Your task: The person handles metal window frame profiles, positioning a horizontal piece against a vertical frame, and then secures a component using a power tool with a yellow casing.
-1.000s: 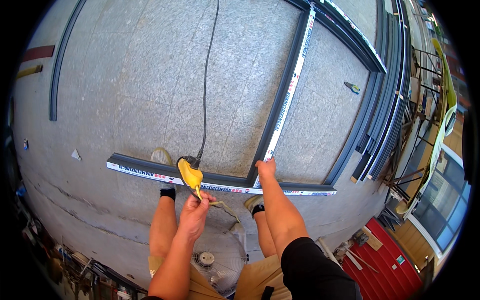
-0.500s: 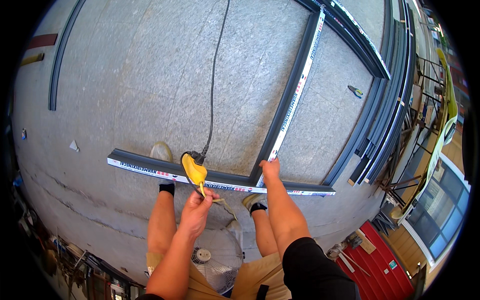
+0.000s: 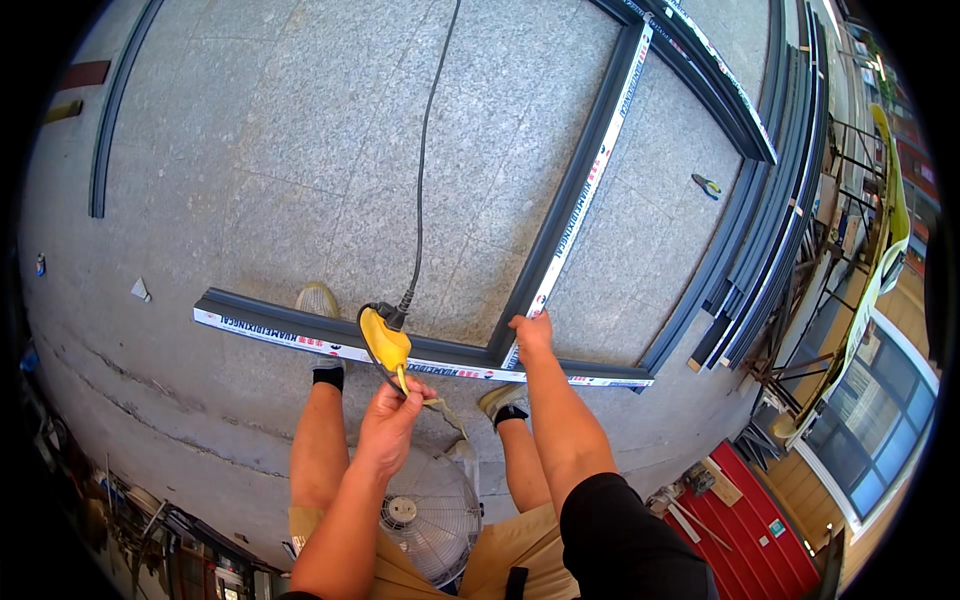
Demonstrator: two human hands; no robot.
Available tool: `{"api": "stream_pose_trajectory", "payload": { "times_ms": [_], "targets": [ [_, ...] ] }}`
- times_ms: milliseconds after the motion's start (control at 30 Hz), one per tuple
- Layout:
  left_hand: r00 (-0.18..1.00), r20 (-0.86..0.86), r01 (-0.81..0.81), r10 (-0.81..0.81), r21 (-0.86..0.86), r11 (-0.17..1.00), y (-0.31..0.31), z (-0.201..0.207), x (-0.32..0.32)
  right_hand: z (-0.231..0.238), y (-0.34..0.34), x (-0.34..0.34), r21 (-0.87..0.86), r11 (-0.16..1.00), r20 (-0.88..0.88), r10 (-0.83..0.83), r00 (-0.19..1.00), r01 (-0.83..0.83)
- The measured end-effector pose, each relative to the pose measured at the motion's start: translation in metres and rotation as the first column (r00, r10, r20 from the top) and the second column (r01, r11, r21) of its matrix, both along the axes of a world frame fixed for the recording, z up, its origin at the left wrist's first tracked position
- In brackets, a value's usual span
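In my left hand (image 3: 386,432), the fingers pinch the short cord of a yellow power socket (image 3: 384,338). A black plug (image 3: 389,315) sits in the socket's top, and its long black cable (image 3: 420,200) runs away across the floor. My right hand (image 3: 532,335) grips the near end of a dark grey metal profile (image 3: 577,190) with a white printed film on one side. Just below that hand, this profile meets a crosswise profile (image 3: 270,322) at a right-angled joint. The socket hangs in front of the crosswise profile; whether it touches cannot be told.
A floor fan (image 3: 425,515) stands between my legs. Pliers (image 3: 707,187) lie inside the frame at the right. Long grey profiles (image 3: 765,250) are stacked beyond it. One more profile (image 3: 115,110) lies far left. A red panel (image 3: 745,530) is at the lower right.
The crosswise profile and the frame end near my right hand have shifted slightly left. The view has also moved a little. Both hands keep their holds.
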State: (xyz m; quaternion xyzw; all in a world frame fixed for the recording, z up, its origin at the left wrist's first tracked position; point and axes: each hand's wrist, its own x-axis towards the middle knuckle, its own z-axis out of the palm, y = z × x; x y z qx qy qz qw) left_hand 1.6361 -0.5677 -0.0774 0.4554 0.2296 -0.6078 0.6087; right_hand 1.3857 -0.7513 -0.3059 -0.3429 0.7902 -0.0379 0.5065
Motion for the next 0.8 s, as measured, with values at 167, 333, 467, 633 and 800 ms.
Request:
{"api": "stream_pose_trajectory", "payload": {
  "times_ms": [167,333,467,633,800],
  "targets": [
    [1.0,0.002,0.019,-0.019,0.002,1.0,0.001,-0.001,0.004,0.009,0.004,0.026,0.001,1.0,-0.006,0.0,1.0,0.0],
    [1.0,-0.005,0.009,-0.009,-0.015,1.0,-0.005,-0.004,0.001,-0.011,0.002,0.018,-0.087,0.994,-0.11,0.063,0.992,-0.072],
    [1.0,0.01,0.015,-0.015,0.001,1.0,0.0,-0.004,0.005,-0.006,0.009,0.035,-0.113,0.993,-0.092,0.01,0.996,-0.02],
    [1.0,0.011,-0.003,0.003,0.021,1.0,-0.002,-0.002,0.002,-0.008,-0.001,0.016,-0.091,0.994,-0.118,0.042,0.992,-0.053],
    [1.0,0.0,0.017,-0.017,0.007,1.0,-0.005,-0.004,0.001,-0.014,-0.014,0.0,-0.058,0.997,-0.018,0.041,0.999,-0.042]
  ]
}}
